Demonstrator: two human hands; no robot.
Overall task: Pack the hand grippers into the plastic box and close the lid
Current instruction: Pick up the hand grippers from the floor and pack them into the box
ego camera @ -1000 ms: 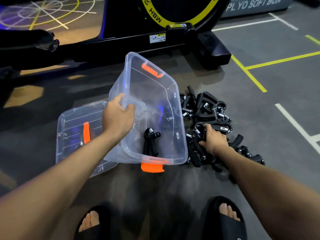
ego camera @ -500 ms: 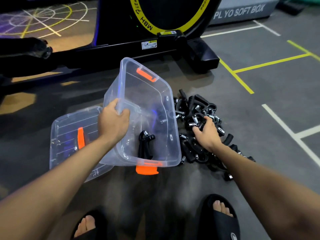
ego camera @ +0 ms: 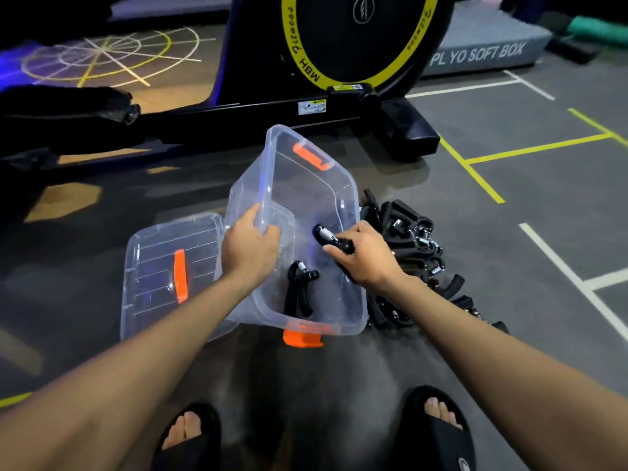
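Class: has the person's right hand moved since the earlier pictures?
Yes. The right hand, gripping a hand gripper, has moved left off the floor pile to over the plastic box.

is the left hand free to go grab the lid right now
Probably not yet. The left hand grips the rim of the tilted plastic box, steadying it. The lid lies on the floor just beside that hand with nothing on it, so letting go would leave the way open.
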